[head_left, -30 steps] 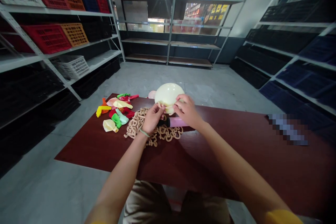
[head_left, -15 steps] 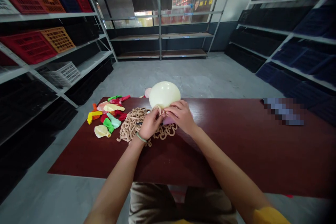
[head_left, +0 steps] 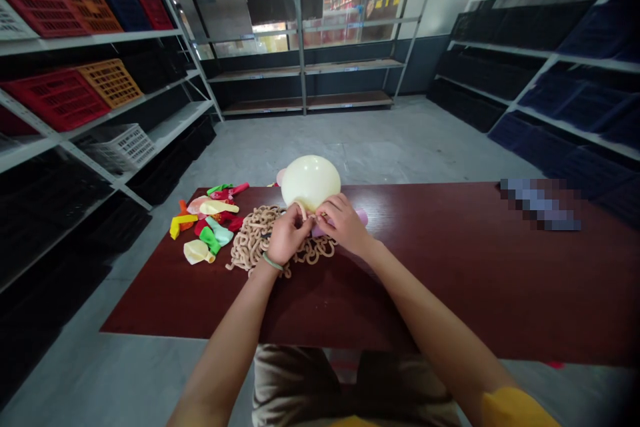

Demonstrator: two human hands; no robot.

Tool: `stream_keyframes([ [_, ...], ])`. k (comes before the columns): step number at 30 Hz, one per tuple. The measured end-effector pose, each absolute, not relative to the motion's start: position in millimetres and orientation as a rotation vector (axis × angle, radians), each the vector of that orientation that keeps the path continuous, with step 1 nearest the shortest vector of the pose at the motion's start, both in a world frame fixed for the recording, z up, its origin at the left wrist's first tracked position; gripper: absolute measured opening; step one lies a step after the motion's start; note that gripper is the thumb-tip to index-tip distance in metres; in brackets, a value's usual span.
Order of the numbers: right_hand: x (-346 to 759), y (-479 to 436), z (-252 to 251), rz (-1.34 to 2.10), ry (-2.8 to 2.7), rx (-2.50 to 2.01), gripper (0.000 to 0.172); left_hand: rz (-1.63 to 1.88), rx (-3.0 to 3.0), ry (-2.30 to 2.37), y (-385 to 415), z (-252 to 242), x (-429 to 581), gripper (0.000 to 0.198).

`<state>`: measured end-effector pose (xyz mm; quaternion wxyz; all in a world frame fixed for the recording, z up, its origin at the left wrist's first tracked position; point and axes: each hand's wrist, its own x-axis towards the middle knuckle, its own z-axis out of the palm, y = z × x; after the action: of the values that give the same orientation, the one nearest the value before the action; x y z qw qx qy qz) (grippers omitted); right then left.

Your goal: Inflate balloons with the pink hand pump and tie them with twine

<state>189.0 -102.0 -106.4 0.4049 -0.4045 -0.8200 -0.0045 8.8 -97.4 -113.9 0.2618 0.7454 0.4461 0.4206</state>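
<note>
A blown-up pale yellow balloon (head_left: 311,180) sits above the far edge of the dark red table (head_left: 450,280). My left hand (head_left: 287,235) and my right hand (head_left: 340,221) are both closed in a pinch at the balloon's neck, fingertips close together. Under my hands lies a heap of tan coiled cord (head_left: 253,240). A pink pump (head_left: 361,217) peeks out from behind my right hand. A green band circles my left wrist.
Several flat balloons (head_left: 207,220) in red, green, yellow and orange lie left of the cord. A blurred-out object (head_left: 540,203) rests at the table's right. Shelving with red, orange and white crates (head_left: 80,87) lines the left; dark shelves line the right.
The view tilted down and shifted, so table and balloon sit more centred. My hands moved closer together at the balloon's neck, and my right hand now covers most of the pink pump.
</note>
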Motion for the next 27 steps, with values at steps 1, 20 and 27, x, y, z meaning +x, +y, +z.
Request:
stream_keyframes([
  [1, 187, -103, -107, -0.007, -2.054, -1.031, 0.009, 1.18, 1.99, 1.223, -98, -115, 10, 0.02],
  [20, 176, -111, -98, 0.518, -1.793, -1.105, 0.013, 1.511, 1.979, 1.105, -94, -131, 6, 0.016],
  [27, 176, -109, -96, 0.772, -1.65, -1.127, 0.015, 1.492, 1.967, 0.96, -91, -126, 5, 0.017],
])
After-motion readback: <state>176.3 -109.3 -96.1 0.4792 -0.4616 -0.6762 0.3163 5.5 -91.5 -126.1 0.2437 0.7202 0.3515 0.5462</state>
